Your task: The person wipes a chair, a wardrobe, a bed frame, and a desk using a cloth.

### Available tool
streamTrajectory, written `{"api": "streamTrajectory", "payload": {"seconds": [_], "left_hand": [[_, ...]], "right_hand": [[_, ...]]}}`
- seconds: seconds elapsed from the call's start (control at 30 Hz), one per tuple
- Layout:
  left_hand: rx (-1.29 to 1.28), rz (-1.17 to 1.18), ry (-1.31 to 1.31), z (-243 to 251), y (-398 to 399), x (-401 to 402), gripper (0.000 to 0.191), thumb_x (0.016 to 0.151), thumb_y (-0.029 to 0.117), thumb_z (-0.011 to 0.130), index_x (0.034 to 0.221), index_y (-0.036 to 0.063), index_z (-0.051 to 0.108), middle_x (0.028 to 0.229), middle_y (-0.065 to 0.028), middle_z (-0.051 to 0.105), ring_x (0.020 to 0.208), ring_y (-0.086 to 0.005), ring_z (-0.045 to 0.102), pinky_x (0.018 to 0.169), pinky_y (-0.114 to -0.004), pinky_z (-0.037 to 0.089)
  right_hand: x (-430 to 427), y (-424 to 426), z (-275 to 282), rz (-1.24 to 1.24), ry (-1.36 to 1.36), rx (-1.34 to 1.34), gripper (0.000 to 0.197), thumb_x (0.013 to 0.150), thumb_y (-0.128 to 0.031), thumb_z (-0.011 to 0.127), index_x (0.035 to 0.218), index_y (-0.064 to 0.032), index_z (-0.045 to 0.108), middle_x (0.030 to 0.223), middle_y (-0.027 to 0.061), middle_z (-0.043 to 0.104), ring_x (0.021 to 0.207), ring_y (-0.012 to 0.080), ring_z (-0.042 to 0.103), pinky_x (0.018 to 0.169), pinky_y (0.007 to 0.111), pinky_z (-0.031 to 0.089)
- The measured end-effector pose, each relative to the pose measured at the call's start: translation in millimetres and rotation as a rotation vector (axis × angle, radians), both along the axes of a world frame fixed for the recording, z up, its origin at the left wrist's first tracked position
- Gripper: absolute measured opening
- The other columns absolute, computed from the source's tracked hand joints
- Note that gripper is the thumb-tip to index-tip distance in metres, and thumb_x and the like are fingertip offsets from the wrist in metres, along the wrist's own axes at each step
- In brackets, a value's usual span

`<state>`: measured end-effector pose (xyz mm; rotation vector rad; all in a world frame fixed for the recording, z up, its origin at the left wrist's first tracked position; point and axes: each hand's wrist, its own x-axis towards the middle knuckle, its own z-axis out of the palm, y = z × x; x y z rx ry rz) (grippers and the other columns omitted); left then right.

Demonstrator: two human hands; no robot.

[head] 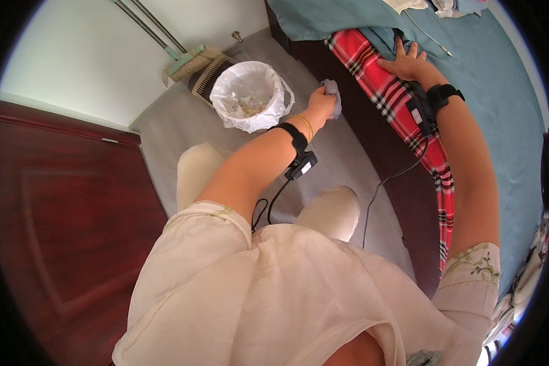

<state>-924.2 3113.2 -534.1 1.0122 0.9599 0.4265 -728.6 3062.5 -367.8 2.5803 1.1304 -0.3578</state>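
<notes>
My left hand (319, 108) grips a crumpled grey cloth (333, 97) low down, by the dark wooden bed frame (363, 126). Whether the cloth touches the frame I cannot tell. With its fingers spread, my right hand (407, 67) rests on the bed's edge and holds nothing. Under and around it are the teal bed sheet (476, 105) and a red plaid cloth (361, 59). The sheet is folded back near my fingertips, so the plaid shows along the side. Each wrist wears a black strap with a small cabled box.
A bin (251, 98) lined with a white bag holds some litter. Behind it are a dustpan (208, 75) and a broom (190, 64) against the white wall. A dark red door (73, 206) stands at the left. A white cable (427, 32) lies on the bed.
</notes>
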Motion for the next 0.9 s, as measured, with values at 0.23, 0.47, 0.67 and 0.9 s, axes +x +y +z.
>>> {"api": "streamTrajectory", "payload": {"seconds": [0.23, 0.47, 0.67, 0.9], "left_hand": [[-0.174, -0.219, 0.02, 46.9, 51.0, -72.7, 0.064, 0.084, 0.01, 0.057, 0.14, 0.0108, 0.026, 0.12, -0.0113, 0.051, 0.099, -0.024, 0.057, 0.078, -0.046, 0.052], [-0.309, -0.223, -0.331, 58.7, 129.3, -84.1, 0.048, 0.085, 0.013, 0.054, 0.13, 0.0063, 0.039, 0.108, -0.0097, 0.056, 0.093, -0.0228, 0.059, 0.078, -0.044, 0.053], [-0.517, -0.251, -0.35, 25.0, 165.4, -69.7, 0.044, 0.085, 0.014, 0.056, 0.127, 0.0087, 0.042, 0.108, -0.0074, 0.055, 0.096, -0.0197, 0.057, 0.079, -0.042, 0.051], [-0.583, -0.372, -0.465, -3.8, 246.1, -72.4, 0.045, 0.086, 0.01, 0.052, 0.129, 0.0097, 0.04, 0.112, -0.0066, 0.054, 0.098, -0.0186, 0.056, 0.082, -0.04, 0.049]], "right_hand": [[-19.6, -0.9, 15.3, -0.033, -0.021, 0.045, 0.093, 0.08, -0.067, 0.045, 0.147, -0.0241, -0.003, 0.151, 0.0221, -0.005, 0.136, 0.0479, 0.002, 0.102, 0.067, 0.014], [-28.0, 8.4, 12.9, -0.126, -0.051, -0.091, 0.096, 0.08, -0.064, 0.049, 0.146, -0.0226, -0.008, 0.15, 0.0234, -0.004, 0.138, 0.0436, 0.0, 0.102, 0.065, 0.016], [-8.9, -3.8, 11.9, -0.234, -0.043, -0.16, 0.102, 0.079, -0.06, 0.054, 0.146, -0.016, -0.009, 0.15, 0.0248, -0.004, 0.14, 0.0378, -0.003, 0.107, 0.057, 0.014], [-45.2, 32.6, 33.3, -0.539, 0.103, -0.311, 0.113, 0.076, -0.055, 0.059, 0.141, 0.006, -0.01, 0.148, 0.0278, -0.01, 0.139, 0.0363, -0.008, 0.112, 0.04, 0.01]]}}
